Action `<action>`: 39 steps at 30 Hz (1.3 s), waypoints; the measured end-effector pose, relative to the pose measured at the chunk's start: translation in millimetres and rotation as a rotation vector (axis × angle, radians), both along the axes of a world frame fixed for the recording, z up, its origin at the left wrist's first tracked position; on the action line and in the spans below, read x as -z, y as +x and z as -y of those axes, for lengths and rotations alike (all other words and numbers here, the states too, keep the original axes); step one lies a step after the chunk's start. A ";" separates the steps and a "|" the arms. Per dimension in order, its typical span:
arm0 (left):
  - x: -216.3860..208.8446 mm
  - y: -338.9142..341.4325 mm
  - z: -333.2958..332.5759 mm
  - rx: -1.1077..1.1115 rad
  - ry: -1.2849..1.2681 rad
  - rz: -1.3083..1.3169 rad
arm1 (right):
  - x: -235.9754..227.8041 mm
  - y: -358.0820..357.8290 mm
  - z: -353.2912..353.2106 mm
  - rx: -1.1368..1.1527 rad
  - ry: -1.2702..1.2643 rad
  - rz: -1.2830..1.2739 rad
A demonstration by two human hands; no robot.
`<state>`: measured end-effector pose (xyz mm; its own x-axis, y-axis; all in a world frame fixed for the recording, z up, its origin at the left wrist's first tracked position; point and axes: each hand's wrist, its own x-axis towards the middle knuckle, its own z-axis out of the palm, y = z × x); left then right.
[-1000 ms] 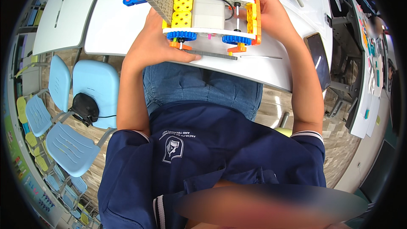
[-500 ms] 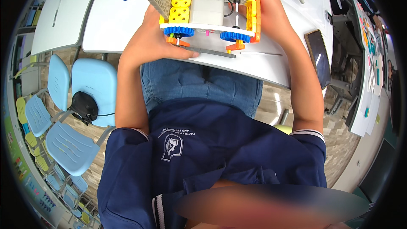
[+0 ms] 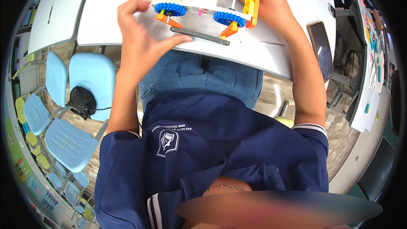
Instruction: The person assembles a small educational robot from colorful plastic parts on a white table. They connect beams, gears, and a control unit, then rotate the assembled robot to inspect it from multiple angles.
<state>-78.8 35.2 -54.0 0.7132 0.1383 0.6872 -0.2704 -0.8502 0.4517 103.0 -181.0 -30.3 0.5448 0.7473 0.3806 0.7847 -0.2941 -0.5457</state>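
Model vehicle (image 3: 207,0) of yellow bricks with blue gears sits on white table (image 3: 106,21), between both hands. Left hand (image 3: 140,38) spread, thumb touching dark beam (image 3: 199,36). Right hand (image 3: 271,4) grips its right end.

- left hand (image 3: 142,38): open, fingers curled loosely, thumb stretched out to its right, palm down
- right hand (image 3: 271,4): fingers wrapped in a grip, wrist bent inward
- both forearms bare, reaching forward from short dark-blue sleeves, elbows out
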 end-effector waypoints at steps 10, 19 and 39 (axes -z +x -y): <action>5.0 -16.1 66.1 0.138 0.118 -0.066 | -3.9 -3.7 -2.3 -0.012 0.017 -0.017; 6.8 1.4 79.5 0.145 0.038 -0.188 | 2.3 -3.8 -2.9 -0.013 0.030 0.012; 21.1 4.6 73.7 0.081 0.041 -0.088 | -7.4 -13.3 -5.8 -0.007 0.108 0.097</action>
